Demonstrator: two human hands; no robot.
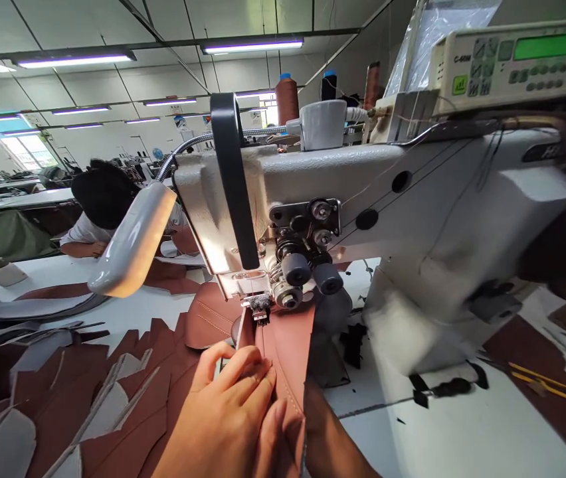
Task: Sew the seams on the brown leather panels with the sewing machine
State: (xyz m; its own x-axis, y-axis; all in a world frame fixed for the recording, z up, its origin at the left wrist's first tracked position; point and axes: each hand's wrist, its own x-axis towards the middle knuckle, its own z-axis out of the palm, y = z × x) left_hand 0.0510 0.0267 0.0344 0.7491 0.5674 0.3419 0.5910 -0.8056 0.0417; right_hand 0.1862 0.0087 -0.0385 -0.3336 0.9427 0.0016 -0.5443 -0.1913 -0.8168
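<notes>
A reddish-brown stitched panel runs under the needle area of a large grey sewing machine. On the panel's left edge, just in front of the needle, my left hand presses with bent fingers, gripping the material. My right hand is mostly hidden beneath and behind the panel; some fingers show beside my left hand, and the forearm emerges at the panel's right. A line of pale stitching curves along the panel.
Many cut brown pieces lie at the left. A lamp hangs left of the machine head. Yellow snips lie on brown material at the right. Another person bends over a table behind.
</notes>
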